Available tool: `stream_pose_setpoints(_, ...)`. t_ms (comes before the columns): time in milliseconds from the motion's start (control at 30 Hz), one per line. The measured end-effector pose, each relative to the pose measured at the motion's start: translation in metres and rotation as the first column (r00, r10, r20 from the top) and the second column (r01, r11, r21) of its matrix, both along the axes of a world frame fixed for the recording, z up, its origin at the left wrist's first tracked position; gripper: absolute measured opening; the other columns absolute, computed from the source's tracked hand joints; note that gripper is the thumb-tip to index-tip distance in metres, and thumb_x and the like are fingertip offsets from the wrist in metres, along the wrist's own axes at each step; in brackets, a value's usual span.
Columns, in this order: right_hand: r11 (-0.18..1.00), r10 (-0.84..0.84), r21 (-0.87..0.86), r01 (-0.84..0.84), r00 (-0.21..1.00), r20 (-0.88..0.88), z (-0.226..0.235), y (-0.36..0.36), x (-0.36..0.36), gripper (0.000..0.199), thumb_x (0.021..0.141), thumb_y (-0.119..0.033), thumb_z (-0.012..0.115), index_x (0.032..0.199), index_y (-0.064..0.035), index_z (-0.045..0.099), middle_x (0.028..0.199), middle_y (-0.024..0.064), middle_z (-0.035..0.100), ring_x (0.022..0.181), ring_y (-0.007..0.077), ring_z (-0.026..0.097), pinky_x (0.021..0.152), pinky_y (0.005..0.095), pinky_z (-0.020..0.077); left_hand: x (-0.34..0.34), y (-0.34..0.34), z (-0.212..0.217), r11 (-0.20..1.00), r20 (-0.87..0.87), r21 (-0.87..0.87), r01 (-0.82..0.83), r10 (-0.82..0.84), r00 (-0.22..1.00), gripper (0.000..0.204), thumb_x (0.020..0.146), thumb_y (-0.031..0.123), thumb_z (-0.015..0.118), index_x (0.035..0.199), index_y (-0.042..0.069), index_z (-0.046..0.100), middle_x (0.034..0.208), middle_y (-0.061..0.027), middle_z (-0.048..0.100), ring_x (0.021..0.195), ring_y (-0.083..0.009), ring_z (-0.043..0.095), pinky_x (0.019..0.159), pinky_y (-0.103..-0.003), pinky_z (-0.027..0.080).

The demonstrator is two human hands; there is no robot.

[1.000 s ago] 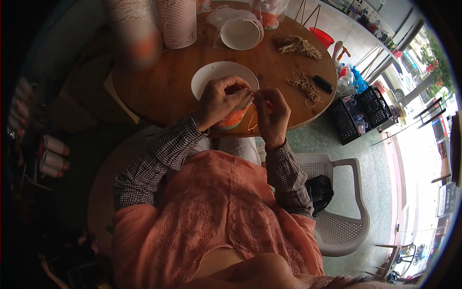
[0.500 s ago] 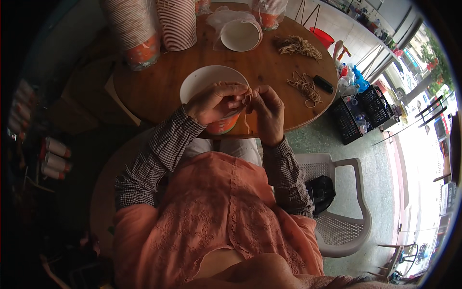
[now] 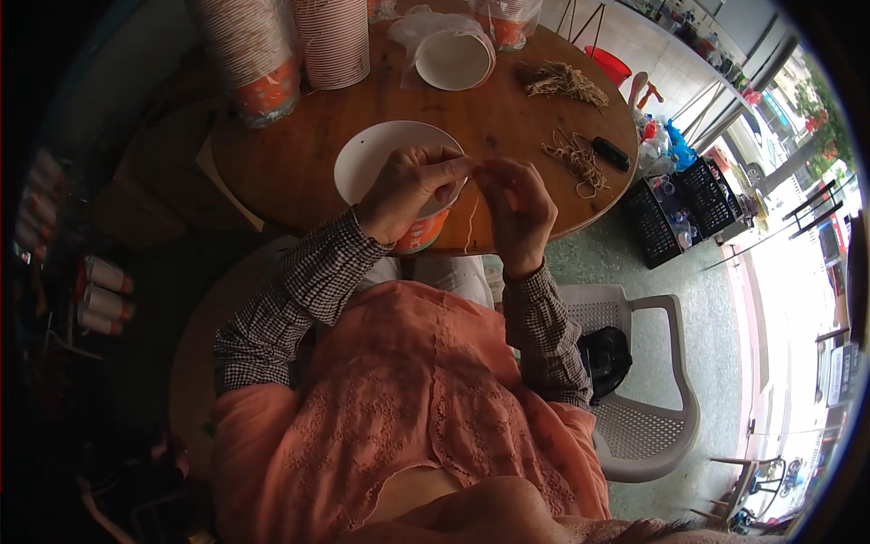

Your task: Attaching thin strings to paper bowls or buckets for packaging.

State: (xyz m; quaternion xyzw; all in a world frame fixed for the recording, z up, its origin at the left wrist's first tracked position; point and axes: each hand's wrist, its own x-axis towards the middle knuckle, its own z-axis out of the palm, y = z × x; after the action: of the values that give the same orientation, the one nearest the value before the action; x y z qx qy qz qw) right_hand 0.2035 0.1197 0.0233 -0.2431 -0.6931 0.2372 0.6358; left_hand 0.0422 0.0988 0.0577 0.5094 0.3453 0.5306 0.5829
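Note:
My left hand (image 3: 410, 190) grips the near rim of a white paper bowl (image 3: 381, 156) with an orange side, held at the edge of the round wooden table (image 3: 299, 163). My right hand (image 3: 518, 207) is raised beside it, fingers pinched on a thin pale rubber band (image 3: 471, 222) that hangs down between the two hands. The fingertips of both hands nearly touch above the bowl's rim. Both forearms wear checked sleeves over an orange apron.
Tall stacks of paper bowls (image 3: 272, 54) stand at the table's far left. A white lid in plastic wrap (image 3: 451, 56) lies at the back. Two piles of rubber bands (image 3: 575, 159) and a black lighter (image 3: 611, 153) lie to the right. A white plastic chair (image 3: 648, 381) stands at my right.
The bowl has come nearer and sits more fully under my left hand. Both hands stayed together at its rim, with the band now hanging between them.

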Motion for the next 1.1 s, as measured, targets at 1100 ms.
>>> stream_pose_setpoints(1100,0.892,0.107,-0.444,-0.078,0.993,0.04,-0.016,-0.024,-0.002,0.007,0.093,-0.003,0.05,0.09,-0.001,0.057,0.072,0.0044,0.061,0.061,0.0093,0.06,0.054,0.0233,0.0474,-0.01,0.001,-0.001,0.664,-0.336,0.734,-0.138,0.533,0.777,0.008,0.087,0.008,0.064,0.086,0.001,0.062,0.081,-0.0051,0.061,0.079,-0.0163,0.059,0.075,-0.028,0.046)
